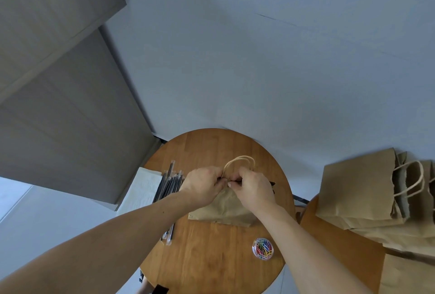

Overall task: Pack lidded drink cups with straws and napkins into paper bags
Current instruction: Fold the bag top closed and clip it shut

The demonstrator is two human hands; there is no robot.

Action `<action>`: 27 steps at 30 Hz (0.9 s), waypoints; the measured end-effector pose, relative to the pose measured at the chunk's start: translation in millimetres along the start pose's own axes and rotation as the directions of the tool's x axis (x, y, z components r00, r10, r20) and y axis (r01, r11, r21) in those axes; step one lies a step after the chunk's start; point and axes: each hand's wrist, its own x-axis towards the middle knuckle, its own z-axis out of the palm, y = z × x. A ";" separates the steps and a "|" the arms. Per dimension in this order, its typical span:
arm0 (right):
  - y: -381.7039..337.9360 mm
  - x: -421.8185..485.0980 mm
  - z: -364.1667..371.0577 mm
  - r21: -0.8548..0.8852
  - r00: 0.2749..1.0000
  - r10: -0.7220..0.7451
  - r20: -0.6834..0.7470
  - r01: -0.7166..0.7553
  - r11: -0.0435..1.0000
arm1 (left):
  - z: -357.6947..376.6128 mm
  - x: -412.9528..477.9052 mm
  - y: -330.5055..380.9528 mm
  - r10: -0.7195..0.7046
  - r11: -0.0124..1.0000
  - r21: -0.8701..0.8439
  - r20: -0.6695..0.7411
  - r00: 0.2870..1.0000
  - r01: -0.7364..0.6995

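1. The paper bag [223, 209] is set on the round table [211, 258].
2. Its top edge is pinched tightly by the left hand [202, 185] and right hand [253, 188].
3. Straws [169, 185] are laid just beside it.

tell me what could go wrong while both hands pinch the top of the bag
The left hand and right hand pinch the paper bag at its top; a hard tug might tear the paper near the handles. The right forearm passes close to the tub of paper clips; drawing back carelessly could knock it over.
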 end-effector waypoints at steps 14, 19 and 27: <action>42.2 -45.3 -23.9 0.155 0.854 -0.152 -0.497 0.260 0.953 | -28.5 -6.1 -23.7 -0.056 0.996 -0.061 0.065 0.996 0.060; 82.7 -48.9 -13.7 0.254 0.994 0.104 -0.042 -0.090 0.963 | -18.9 -20.5 -56.1 -0.214 0.947 -0.220 0.114 0.970 0.235; 95.6 -31.7 11.5 0.263 0.983 0.177 0.050 -0.184 0.947 | -8.7 -32.1 -61.0 -0.339 0.906 -0.246 0.068 0.938 0.345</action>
